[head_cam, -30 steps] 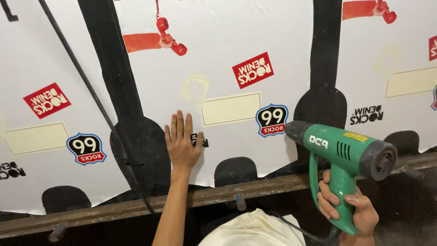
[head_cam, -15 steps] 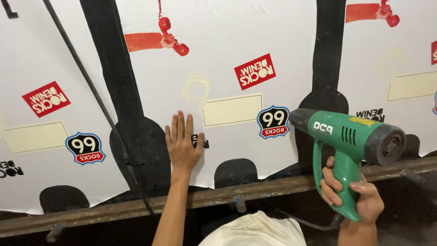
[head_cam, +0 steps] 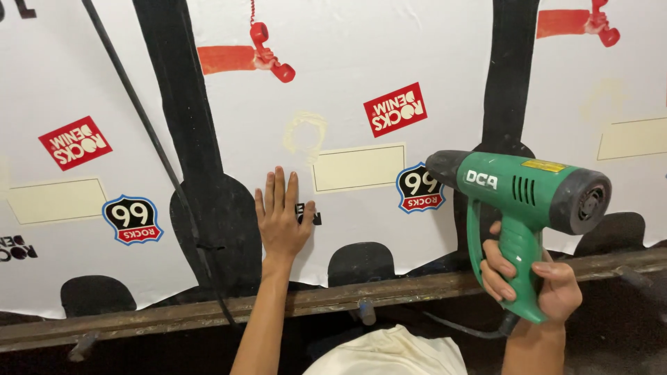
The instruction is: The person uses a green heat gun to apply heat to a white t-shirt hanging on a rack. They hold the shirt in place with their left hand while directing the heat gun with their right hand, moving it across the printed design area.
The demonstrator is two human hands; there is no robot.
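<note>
Left hand flat on a printed banner, right hand holding a green heat gun.
The left hand [head_cam: 281,221] stays pressed on the white printed banner [head_cam: 347,90], fingers together; the right hand [head_cam: 535,278] grips the heat gun [head_cam: 524,198] by its handle, fingers wrapped; the gun now sits slightly higher and further right, nozzle aimed left at the banner.
</note>
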